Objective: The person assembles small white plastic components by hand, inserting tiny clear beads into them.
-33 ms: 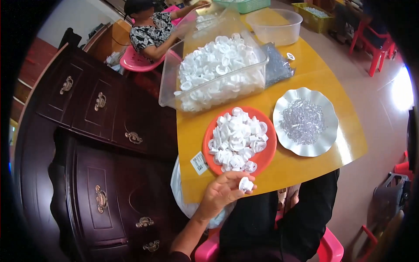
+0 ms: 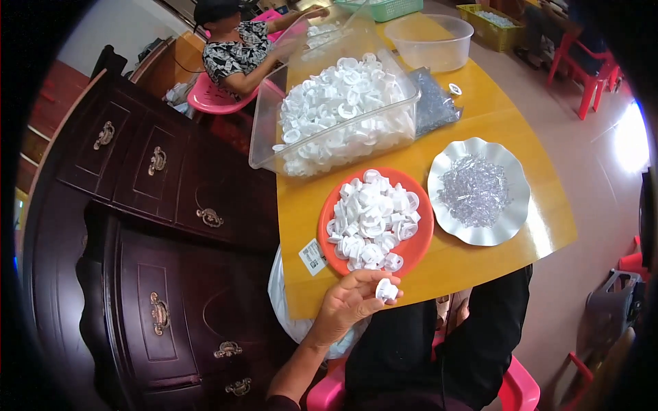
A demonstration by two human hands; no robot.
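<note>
My left hand is closed on a small white plastic piece, pinched between thumb and fingers by the table's near edge. Just beyond it, an orange-red plate holds a heap of similar white plastic pieces. To the right stands a pale, wavy-rimmed dish with many thin clear plastic bits in it. My right hand is out of the picture.
A big clear bin full of white parts stands beyond the plate. Beside it lie a bag of greyish clear pieces and a round clear tub. Dark drawers line the left. Another person sits at the far left.
</note>
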